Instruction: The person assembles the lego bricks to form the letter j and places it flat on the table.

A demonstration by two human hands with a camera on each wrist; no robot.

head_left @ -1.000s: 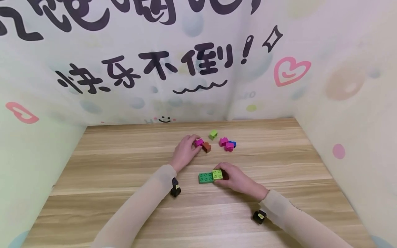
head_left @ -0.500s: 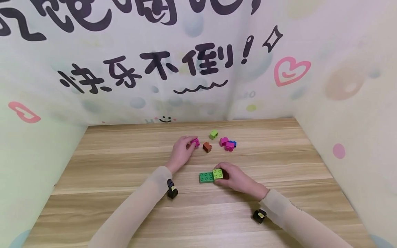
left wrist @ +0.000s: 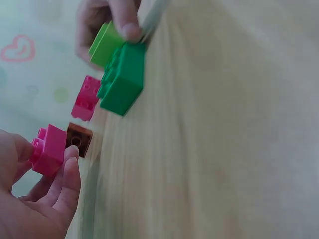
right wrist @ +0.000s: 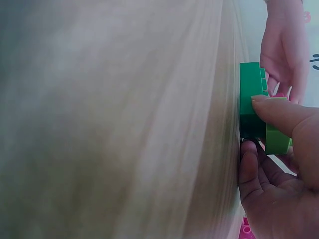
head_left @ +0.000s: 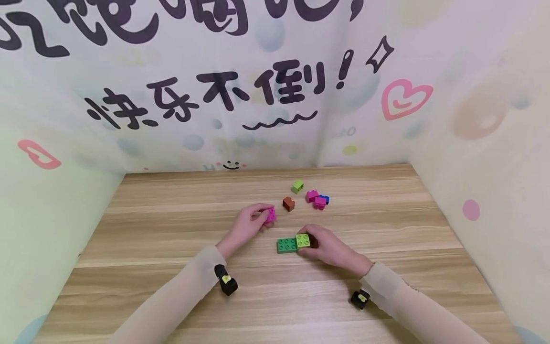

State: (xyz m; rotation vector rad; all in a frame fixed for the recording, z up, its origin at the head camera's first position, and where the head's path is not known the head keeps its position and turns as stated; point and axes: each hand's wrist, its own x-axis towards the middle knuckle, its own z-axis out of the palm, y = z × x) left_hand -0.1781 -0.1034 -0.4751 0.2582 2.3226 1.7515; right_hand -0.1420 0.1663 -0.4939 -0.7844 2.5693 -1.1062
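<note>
My left hand (head_left: 242, 228) pinches a magenta toy building brick (head_left: 270, 215) between thumb and fingers, left of the other bricks. In the left wrist view that magenta brick (left wrist: 50, 151) has its studs turned toward the thumb. With the thumb and fingers of my right hand (head_left: 330, 247), I grip a joined pair of bricks at its right end. A lime brick (head_left: 302, 240) sits on top of the longer green brick (head_left: 286, 245), whose left part sticks out with bare studs. The right wrist view has the thumb on the green brick's side (right wrist: 250, 82).
Behind the hands lie a brown brick (head_left: 289, 204) on its side and a small lime brick (head_left: 298, 186). To their right, two magenta bricks (head_left: 320, 203) cluster with a blue brick (head_left: 325, 198). A printed cloth wall (head_left: 266, 148) rises at the table's back edge.
My left hand has picked the magenta brick from beside the brown one and drawn it toward me. My right hand stays in place with the green and lime bricks.
</note>
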